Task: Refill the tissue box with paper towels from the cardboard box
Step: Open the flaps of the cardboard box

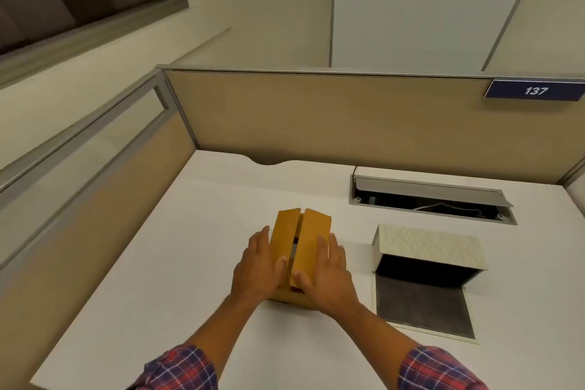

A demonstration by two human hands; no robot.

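Observation:
A small brown cardboard box (308, 239) stands in the middle of the white desk (164, 263). Its two top flaps are nearly closed, with a narrow gap between them. My left hand (258, 266) lies flat against the box's left side, thumb on the left flap. My right hand (326, 275) rests on the right flap and right side, thumb at the gap. To the right lies the tissue box (427, 252), pale patterned, on its side with a dark open end toward me and its flap (421, 307) lying flat on the desk. No paper towels are visible.
Tan cubicle partitions (332, 117) close the desk at the back and left. An open cable hatch (433, 198) with wires sits at the back right. A blue sign reading 137 (535, 91) hangs on the partition's top right.

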